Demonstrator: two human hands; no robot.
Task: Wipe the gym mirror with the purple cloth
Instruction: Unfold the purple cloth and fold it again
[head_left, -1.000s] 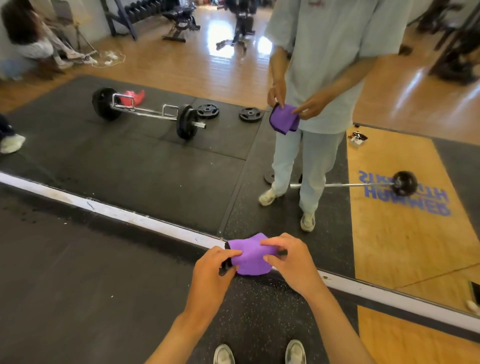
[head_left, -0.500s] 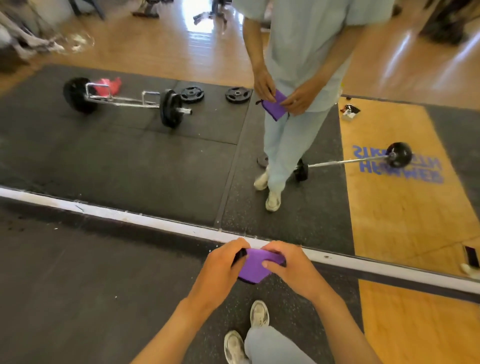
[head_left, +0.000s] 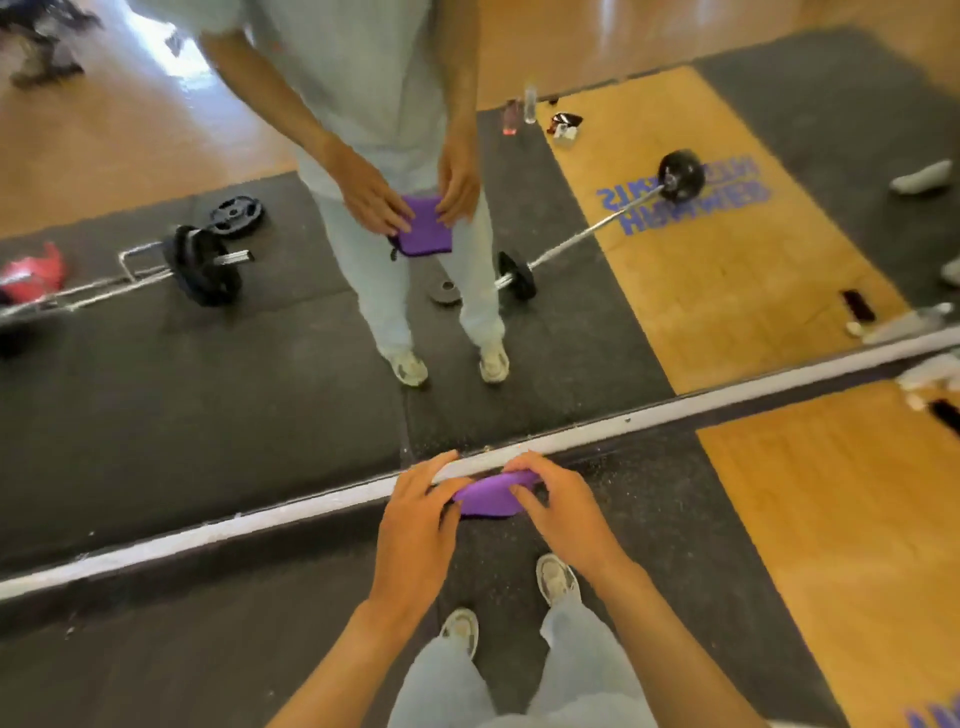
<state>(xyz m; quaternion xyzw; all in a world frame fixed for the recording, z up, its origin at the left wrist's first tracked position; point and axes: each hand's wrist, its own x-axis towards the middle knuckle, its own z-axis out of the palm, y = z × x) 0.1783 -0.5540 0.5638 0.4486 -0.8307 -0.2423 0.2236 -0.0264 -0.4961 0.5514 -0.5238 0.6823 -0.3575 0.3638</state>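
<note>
I stand facing the gym mirror (head_left: 519, 405), whose white bottom frame (head_left: 260, 519) runs diagonally across the floor. The purple cloth (head_left: 488, 496), folded small, is held in front of me above the frame. My left hand (head_left: 415, 525) grips its left side and my right hand (head_left: 561, 512) pinches its right edge. The cloth is well short of the glass. In the mirror, my reflection holds the reflected cloth (head_left: 423, 226) at waist height.
Dark rubber matting (head_left: 156, 649) lies underfoot, with a yellow wooden platform (head_left: 831, 545) at the right. My shoes (head_left: 558, 577) stand close to the frame. The mirror reflects a barbell (head_left: 597, 234), a loaded trap bar (head_left: 202, 265), loose plates and bottles behind me.
My view has tilted down and swung, so the mirror frame now slopes the other way. Both hands stay on the cloth, which looks flatter and more folded.
</note>
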